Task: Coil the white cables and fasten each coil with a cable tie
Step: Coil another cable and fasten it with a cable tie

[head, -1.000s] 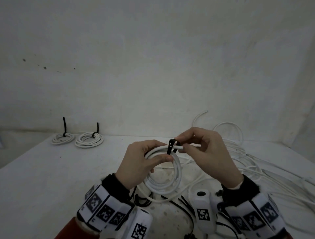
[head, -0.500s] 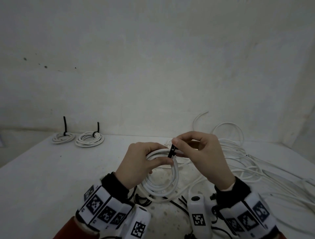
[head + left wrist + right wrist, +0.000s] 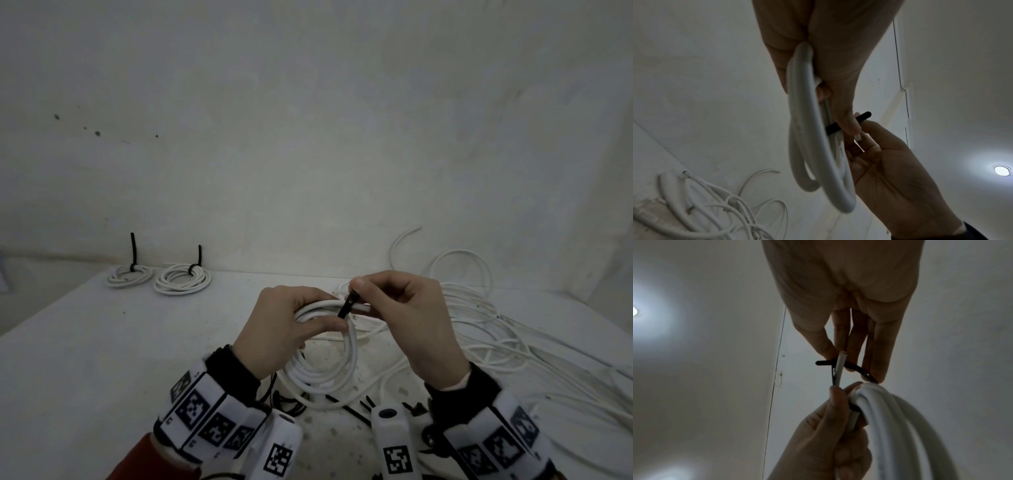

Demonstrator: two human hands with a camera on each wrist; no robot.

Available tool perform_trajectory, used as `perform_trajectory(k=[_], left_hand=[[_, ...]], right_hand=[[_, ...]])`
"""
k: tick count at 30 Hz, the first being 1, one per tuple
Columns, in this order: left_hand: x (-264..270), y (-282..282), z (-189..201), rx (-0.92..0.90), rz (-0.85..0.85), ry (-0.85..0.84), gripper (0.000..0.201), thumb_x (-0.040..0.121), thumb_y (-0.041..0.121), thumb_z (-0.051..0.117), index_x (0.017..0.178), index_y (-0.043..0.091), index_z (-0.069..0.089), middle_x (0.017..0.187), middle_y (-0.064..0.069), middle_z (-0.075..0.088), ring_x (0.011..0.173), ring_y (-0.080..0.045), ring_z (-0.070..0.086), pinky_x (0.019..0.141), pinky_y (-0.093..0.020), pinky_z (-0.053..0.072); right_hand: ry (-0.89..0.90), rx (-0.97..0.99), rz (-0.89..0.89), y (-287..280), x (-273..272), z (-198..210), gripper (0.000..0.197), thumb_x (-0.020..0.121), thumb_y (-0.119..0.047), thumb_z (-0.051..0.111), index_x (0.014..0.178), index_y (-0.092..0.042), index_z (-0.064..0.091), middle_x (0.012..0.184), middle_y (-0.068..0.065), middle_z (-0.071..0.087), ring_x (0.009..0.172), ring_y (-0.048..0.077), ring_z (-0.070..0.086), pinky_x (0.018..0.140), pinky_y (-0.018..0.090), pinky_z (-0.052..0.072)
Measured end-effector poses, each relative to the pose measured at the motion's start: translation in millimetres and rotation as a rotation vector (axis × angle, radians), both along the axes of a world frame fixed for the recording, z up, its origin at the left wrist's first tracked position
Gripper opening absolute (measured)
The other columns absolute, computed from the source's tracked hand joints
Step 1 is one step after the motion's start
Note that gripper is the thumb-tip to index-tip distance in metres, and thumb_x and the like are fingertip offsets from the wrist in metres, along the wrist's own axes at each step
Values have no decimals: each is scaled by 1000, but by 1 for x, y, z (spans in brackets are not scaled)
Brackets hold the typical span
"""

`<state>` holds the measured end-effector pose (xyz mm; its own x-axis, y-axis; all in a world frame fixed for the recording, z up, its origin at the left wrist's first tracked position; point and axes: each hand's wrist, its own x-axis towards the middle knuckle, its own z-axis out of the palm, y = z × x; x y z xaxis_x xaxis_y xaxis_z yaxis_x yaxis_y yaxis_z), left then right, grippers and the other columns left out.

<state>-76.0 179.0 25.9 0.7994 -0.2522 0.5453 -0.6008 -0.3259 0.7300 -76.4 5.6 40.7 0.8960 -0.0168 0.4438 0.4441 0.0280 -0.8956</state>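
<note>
My left hand (image 3: 291, 325) grips a coil of white cable (image 3: 329, 373) at its top, thumb over the strands, above the table. A black cable tie (image 3: 347, 305) crosses the coil beside the thumb. My right hand (image 3: 394, 308) pinches the tie's upper end between thumb and forefinger. In the left wrist view the coil (image 3: 813, 146) hangs from my fingers with the black tie (image 3: 846, 123) behind it. In the right wrist view the tie (image 3: 855, 368) curves round under my fingers, and the cable's cut end (image 3: 839, 368) sticks up past it.
Two tied coils (image 3: 130, 275) (image 3: 183, 282) lie at the table's far left by the wall. A tangle of loose white cable (image 3: 496, 329) spreads over the right side. Spare black ties (image 3: 352, 407) lie near the front edge between my wrists.
My right hand has drawn nearer with the tie's end, and the tie has tilted from upright to slanting. The coil stays in my left hand.
</note>
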Motion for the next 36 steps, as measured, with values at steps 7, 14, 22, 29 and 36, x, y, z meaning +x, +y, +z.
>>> perform_trajectory(k=[7, 14, 22, 29, 36], left_hand=[[-1, -4, -2, -13, 14, -101, 19, 70, 40, 71, 88, 32, 75, 78, 18, 72, 59, -8, 64, 47, -17, 48], [10, -3, -10, 192, 195, -468, 26, 75, 39, 64, 93, 23, 75, 79, 13, 72, 73, 2, 61, 67, 0, 37], [16, 0, -14, 408, 355, -748, 36, 80, 36, 54, 92, 9, 74, 72, 0, 70, 58, -16, 61, 59, -21, 40], [13, -2, -11, 449, 375, -791, 33, 83, 32, 53, 90, 7, 74, 73, 1, 70, 54, -17, 59, 55, -22, 40], [16, -2, -15, 440, 296, -690, 33, 78, 32, 56, 90, 7, 75, 70, 0, 70, 58, -13, 61, 61, -18, 41]], right_hand=[[150, 220, 101, -5, 0, 4, 36, 77, 3, 70, 105, -8, 50, 78, 18, 69, 78, 35, 68, 74, 43, 59], [241, -114, -39, -9, 1, 8, 21, 81, -17, 74, 70, -6, 61, 64, 7, 62, 56, 17, 56, 54, 26, 51], [542, 37, 231, -5, 0, 7, 29, 88, -26, 63, 81, 0, 70, 66, 10, 67, 51, 14, 59, 52, 23, 54], [674, 95, 307, -6, -1, 10, 28, 69, -31, 69, 72, -3, 66, 69, 12, 68, 49, 15, 61, 49, 23, 54], [658, 229, 351, -1, -2, 8, 21, 87, -18, 60, 78, 0, 66, 63, 6, 62, 47, 9, 56, 50, 18, 53]])
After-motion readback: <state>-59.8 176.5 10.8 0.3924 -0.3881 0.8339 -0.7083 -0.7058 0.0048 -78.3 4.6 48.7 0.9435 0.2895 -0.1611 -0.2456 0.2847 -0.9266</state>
